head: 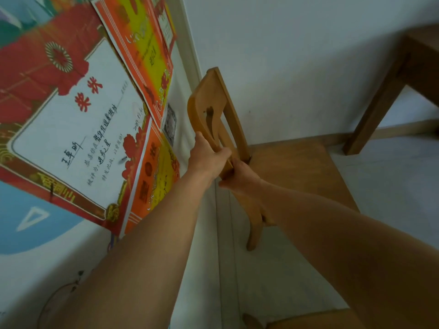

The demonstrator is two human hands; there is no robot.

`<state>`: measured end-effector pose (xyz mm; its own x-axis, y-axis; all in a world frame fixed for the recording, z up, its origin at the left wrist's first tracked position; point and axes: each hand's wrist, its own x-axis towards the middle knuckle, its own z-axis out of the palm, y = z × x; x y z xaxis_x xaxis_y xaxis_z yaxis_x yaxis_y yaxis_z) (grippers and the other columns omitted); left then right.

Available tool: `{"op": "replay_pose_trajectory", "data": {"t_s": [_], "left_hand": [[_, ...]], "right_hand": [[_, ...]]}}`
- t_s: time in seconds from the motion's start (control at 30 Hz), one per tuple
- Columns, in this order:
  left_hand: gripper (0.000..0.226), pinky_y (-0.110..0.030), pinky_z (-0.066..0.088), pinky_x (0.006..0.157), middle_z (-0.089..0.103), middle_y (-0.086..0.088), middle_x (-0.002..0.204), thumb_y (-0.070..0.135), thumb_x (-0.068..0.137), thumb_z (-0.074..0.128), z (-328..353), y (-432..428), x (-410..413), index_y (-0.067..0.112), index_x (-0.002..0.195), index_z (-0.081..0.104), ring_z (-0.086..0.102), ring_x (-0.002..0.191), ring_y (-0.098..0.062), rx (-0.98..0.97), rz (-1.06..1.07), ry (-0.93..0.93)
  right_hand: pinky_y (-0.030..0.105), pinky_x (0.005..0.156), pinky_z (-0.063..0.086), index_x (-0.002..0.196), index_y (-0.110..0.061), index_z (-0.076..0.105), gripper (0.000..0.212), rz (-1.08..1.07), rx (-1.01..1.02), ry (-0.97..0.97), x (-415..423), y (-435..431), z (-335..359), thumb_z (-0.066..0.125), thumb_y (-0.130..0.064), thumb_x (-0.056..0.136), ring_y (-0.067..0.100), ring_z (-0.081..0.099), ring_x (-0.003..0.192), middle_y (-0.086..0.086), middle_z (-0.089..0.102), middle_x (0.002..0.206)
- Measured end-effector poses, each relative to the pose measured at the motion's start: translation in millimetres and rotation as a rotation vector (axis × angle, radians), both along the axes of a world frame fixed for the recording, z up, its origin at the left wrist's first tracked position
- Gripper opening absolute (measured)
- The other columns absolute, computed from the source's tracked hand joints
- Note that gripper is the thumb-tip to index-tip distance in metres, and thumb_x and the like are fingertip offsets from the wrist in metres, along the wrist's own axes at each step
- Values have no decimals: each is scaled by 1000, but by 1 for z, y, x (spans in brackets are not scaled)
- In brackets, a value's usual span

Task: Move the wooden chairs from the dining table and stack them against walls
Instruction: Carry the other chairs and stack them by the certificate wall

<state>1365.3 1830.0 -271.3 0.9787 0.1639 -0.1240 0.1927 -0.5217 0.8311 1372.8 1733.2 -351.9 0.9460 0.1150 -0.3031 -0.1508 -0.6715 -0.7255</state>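
Observation:
A light wooden chair (297, 167) stands in the room's corner, its curved backrest close to the left wall and its seat reaching right over the pale floor. My left hand (206, 157) grips the top rail of the backrest. Just beside it, my right hand (240, 179) holds the same rail lower down, fingers wrapped round the wood. Both arms stretch out from the bottom of the view. At the bottom edge a piece of another wooden chair (308, 320) shows, mostly cut off.
The left wall is covered with red and orange paper certificates (78, 115). A white wall (297, 55) closes the corner behind the chair. A wooden table leg (377, 100) and table edge stand at the upper right.

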Motion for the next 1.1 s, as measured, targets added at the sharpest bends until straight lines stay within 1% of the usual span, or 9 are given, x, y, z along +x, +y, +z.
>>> {"op": "replay_pose_trajectory", "data": {"t_s": [0.07,0.17,0.27,0.43,0.57,0.67,0.87,0.97,1.1], "left_hand": [[51,-35,51,85,63,0,108,23,81,69,0,-1,-8,19,126,45,63,101,-23,19,9,-3],[57,-34,52,84,64,-2,114,22,82,71,0,-1,-25,18,131,43,63,104,-25,35,18,-2],[60,-31,52,82,65,-2,114,22,81,73,3,2,-46,17,132,43,64,105,-25,45,26,17],[79,-46,50,98,60,-7,130,24,81,74,9,10,-83,16,147,31,59,119,-29,59,31,86],[89,-48,46,102,56,-8,137,27,80,76,11,19,-111,19,151,24,54,125,-30,73,30,120],[92,-48,45,104,55,-6,140,25,80,76,14,23,-130,23,153,19,52,127,-28,73,4,144],[92,-49,38,110,45,-5,149,24,84,73,16,32,-166,28,154,13,42,136,-28,96,-15,182],[94,-52,34,111,39,-4,153,26,86,71,17,36,-184,30,154,8,36,140,-29,99,-13,214],[96,-51,33,109,35,-4,155,31,87,70,20,39,-204,31,155,1,35,141,-31,132,-9,252]], "right_hand": [[45,96,50,119,-24,52,49,10,-13,-10,-8,0,0,74,-31,76,20,62,101,-3,61,101],[44,103,35,121,-29,50,49,28,-68,-52,-26,-1,-1,72,-36,77,20,57,112,-9,57,102],[47,106,30,133,-31,44,61,60,-102,-71,-45,1,2,71,-37,78,21,53,121,-8,61,116],[46,107,28,136,-26,41,67,138,-139,-15,-79,6,9,72,-39,78,22,50,126,-4,57,127],[45,102,31,143,-23,25,89,152,-80,3,-107,9,11,78,-35,72,24,49,126,-4,53,125],[44,99,33,134,-26,27,86,119,-52,22,-125,13,8,81,-31,67,23,51,122,-12,47,110],[46,102,31,127,-28,30,89,132,23,78,-157,17,8,87,-33,59,22,49,123,-13,48,108],[46,102,34,119,-28,30,83,140,7,99,-173,20,9,87,-32,59,22,52,117,-11,49,104],[50,105,35,129,-21,30,88,170,4,141,-192,23,14,87,-27,63,23,50,120,-4,53,115]]}}
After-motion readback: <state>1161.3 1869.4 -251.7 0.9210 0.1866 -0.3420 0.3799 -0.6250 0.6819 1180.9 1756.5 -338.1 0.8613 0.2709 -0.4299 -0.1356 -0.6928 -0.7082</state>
